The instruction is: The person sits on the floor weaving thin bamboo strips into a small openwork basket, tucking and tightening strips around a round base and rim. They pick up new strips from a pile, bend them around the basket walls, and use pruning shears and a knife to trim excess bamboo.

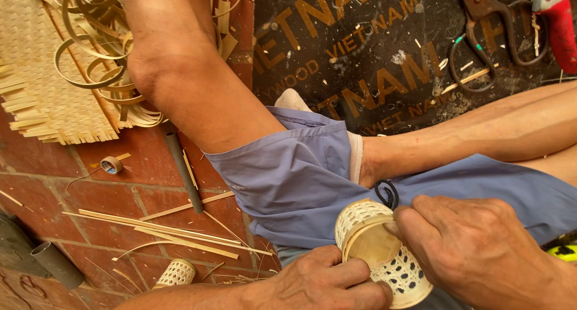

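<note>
Low in the near right of the scene, a small woven bamboo cylinder (383,251) sits gripped between both of the person's hands, just above the lap of blue-grey shorts (300,178). The left hand (327,280) comes in from the near left and curls under and around the cylinder's near side, its fingers closed against the rim. The right hand (475,250) wraps the right flank from the far right, fingers bent over the weave and thumb pressed at the open mouth. Both hands touch the piece; neither is nearer than the other. The cylinder's long axis runs from far left to near right, tilted, with the open mouth turned up and to the left, showing the pale inner wall, and the patterned end pointing down toward the near right edge. On the red brick floor (138,165) to the left lie loose bamboo strips (174,232), a second small woven cylinder (175,273), a roll of tape (111,164), and a flat woven mat (42,87) with curled splints. Scissors (487,33) rest on the dark board far right.
</note>
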